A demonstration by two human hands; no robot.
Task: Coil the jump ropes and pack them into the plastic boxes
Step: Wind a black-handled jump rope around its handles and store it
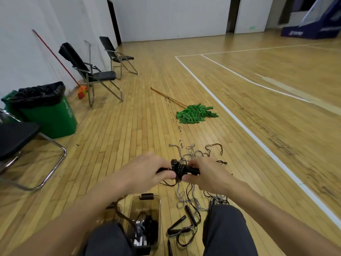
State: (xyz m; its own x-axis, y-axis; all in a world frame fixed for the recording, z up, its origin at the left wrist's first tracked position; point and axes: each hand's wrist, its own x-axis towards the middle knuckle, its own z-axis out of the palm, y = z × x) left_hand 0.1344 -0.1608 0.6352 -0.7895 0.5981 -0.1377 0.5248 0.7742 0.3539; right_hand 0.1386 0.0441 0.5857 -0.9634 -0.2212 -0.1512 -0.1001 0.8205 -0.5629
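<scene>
item: coiled jump rope, dark cord with pale flecks, wound crosswise round a pair of black handles. it is held in the air between both hands, above the floor and ahead of the knees.

left hand: fingers are curled round the left end of the bundle, with the thumb laid along its lower edge.

right hand: the right end of the bundle is pinched between thumb and curled fingers; a loose strand of the cord hangs down below the two hands.

plastic box: clear, with a dark latch at the far end, stood on the floor between the knees. packed ropes with black and white handles are seen inside. a second clear container to its left is mostly hidden by the left forearm.

loose ropes: grey and brown cords are spread in a tangle on the floor beyond and under the hands. another rope with black handles lies just beside the right knee.

surroundings: wooden floor marked with white lines; green mop laid flat beyond the tangle; green bin lined with a black bag at the left; folding chairs by the wall; a red-handled broom leaned against the wall.
</scene>
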